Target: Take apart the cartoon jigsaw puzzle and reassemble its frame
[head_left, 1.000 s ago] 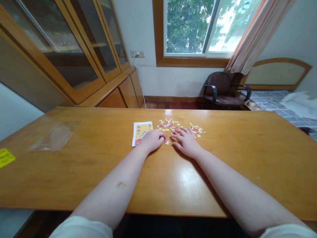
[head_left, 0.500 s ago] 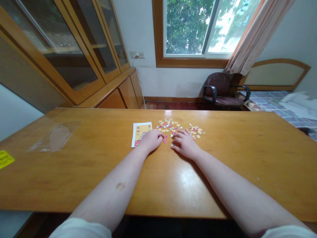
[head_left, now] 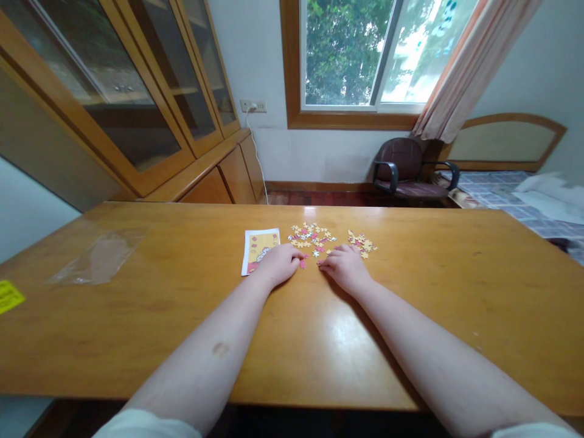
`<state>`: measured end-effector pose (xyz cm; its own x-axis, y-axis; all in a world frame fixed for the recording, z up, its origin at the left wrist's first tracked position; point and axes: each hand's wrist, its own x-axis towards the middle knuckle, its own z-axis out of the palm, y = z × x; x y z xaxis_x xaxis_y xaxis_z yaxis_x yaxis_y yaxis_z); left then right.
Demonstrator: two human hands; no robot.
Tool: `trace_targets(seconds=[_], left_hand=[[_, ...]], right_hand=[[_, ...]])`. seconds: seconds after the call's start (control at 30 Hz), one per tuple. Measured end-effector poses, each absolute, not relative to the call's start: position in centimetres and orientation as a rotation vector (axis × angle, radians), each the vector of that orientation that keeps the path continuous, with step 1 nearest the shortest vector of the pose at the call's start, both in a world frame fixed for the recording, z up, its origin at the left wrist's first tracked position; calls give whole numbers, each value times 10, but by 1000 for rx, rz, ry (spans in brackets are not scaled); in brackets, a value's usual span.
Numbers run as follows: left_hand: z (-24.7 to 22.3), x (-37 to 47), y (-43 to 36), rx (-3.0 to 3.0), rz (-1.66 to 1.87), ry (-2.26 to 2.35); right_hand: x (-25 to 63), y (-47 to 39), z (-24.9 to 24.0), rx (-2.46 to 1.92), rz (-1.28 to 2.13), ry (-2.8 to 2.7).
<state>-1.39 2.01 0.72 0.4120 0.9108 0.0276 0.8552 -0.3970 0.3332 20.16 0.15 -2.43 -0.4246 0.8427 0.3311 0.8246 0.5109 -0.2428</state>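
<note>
My left hand [head_left: 279,266] rests on the table with its fingers curled, over the lower right of a printed picture sheet [head_left: 252,246]. Its fingertips press on pink jigsaw puzzle pieces [head_left: 303,264]. Just to the right, my right hand [head_left: 345,266] has its fingers drawn together, the thumb and fingertips closed on a small puzzle piece [head_left: 320,263] mostly hidden by them. Beyond both hands lies a loose spread of yellow, pink and white puzzle pieces [head_left: 301,244]. A second pile of mostly yellow pieces [head_left: 363,243] sits past my right hand.
A clear plastic bag [head_left: 103,255] lies flat on the left of the wooden table [head_left: 182,243], with a yellow label [head_left: 9,296] at the left edge. Behind the table are a glass-door cabinet [head_left: 191,143], an office chair [head_left: 406,170] and a bed [head_left: 493,188].
My right hand's spread fingers have drawn together and lowered onto a small piece. My left hand stays by the pink pieces. The view has tilted up slightly.
</note>
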Motion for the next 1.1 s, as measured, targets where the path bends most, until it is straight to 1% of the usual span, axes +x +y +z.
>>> trace_targets(seconds=[0.23,0.33,0.47,0.6,0.7,0.83,0.93,1.1], left_hand=[[6,-14,20,2429,297,1416],[3,-14,20,2467,322,1346],[1,-15,22,2512,411,1431],[-5,-17,23,2543,462,1520],[-9,-18,22,2570,415,1533],[-10,-17,22,2612,321,1468],[-10,-15,21,2611,327,1456],[-17,-12,21,2625,318,1349]], right_hand=[[195,-4,-25,-1420,-58,-2416],[196,-2,-26,-1446,-47,-2379],[198,-1,-25,-1470,18,-2328],[195,-4,-25,-1357,76,-2440],[194,-3,-26,-1382,56,-2432],[198,4,-27,-1631,-11,-2275],[202,10,-28,-1754,41,-2269],[200,13,-28,-1644,93,-2394]])
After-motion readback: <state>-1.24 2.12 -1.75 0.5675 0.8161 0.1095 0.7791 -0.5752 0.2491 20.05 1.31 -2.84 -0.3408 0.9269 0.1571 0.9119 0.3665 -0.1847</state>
